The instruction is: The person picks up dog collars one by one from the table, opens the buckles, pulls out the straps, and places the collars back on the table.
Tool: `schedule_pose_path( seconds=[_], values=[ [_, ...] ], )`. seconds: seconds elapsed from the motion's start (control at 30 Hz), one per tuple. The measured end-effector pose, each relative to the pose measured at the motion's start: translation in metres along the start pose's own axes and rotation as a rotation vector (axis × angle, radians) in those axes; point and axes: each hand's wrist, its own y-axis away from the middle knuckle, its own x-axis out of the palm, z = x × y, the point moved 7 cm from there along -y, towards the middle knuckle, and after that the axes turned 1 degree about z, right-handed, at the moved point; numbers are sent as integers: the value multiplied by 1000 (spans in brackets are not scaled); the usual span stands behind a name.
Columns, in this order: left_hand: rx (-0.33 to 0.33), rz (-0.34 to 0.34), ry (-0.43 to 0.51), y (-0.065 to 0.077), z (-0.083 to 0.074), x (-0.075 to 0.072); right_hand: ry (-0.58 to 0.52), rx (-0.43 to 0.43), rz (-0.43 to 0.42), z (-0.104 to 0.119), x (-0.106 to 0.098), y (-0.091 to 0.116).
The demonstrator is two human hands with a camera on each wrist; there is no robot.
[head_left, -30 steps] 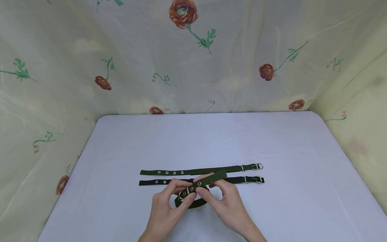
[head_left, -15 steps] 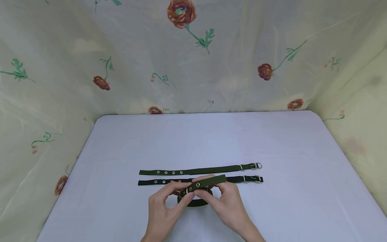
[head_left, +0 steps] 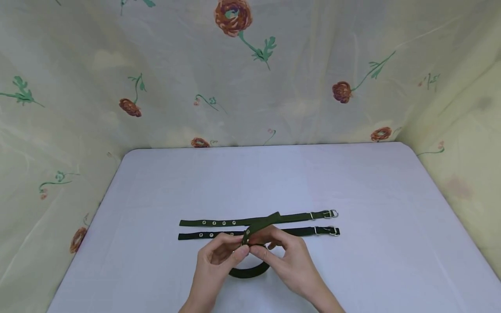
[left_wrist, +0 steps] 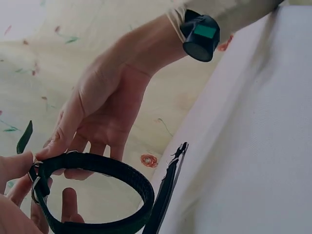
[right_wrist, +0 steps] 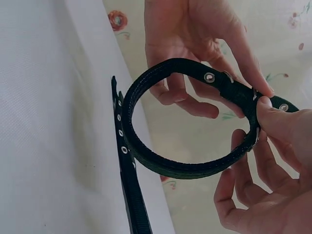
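Observation:
A dark green collar [head_left: 250,273] with metal eyelets is bent into a loop and held up between both hands. My left hand [head_left: 210,267] pinches it at the buckle with thumb and fingers. From the other side, my right hand [head_left: 291,266] grips the strap close by, the two thumbs nearly meeting. The free end [head_left: 264,221] sticks up beyond the fingers. In the right wrist view, the collar's loop [right_wrist: 187,170] hangs open, and an eyelet [right_wrist: 209,77] and metal rings [right_wrist: 255,94] show near the fingertips. Fingers partly hide the buckle.
Behind the hands, a green collar [head_left: 293,217] and a darker collar [head_left: 303,231] lie flat, side by side, with their buckles to the right. The white table [head_left: 372,261] is enclosed by floral cloth [head_left: 297,87] at the back and sides.
The held collar's free end has turned to stand more steeply upward and away, and its loop now hangs lower. Both hands keep their hold near the buckle, with fingers slightly shifted.

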Motion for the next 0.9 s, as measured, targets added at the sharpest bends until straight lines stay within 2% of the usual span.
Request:
schedule_pose_path(
  seconds=[0.1,0.3,0.47,0.63,0.9],
  values=[
    [-48,8,37,-1,4,0,9,-11,4,0,0,0],
    [-66,16,21,-3,8,-1,2,-4,48,-2,0,0],
    [-83,33,15,-4,9,0,-5,-51,103,0,1,0],
    [-118,81,9,-5,13,2,-5,-87,153,1,5,1],
    [-134,123,1,-5,15,7,184,-173,57,6,10,4]
  ],
)
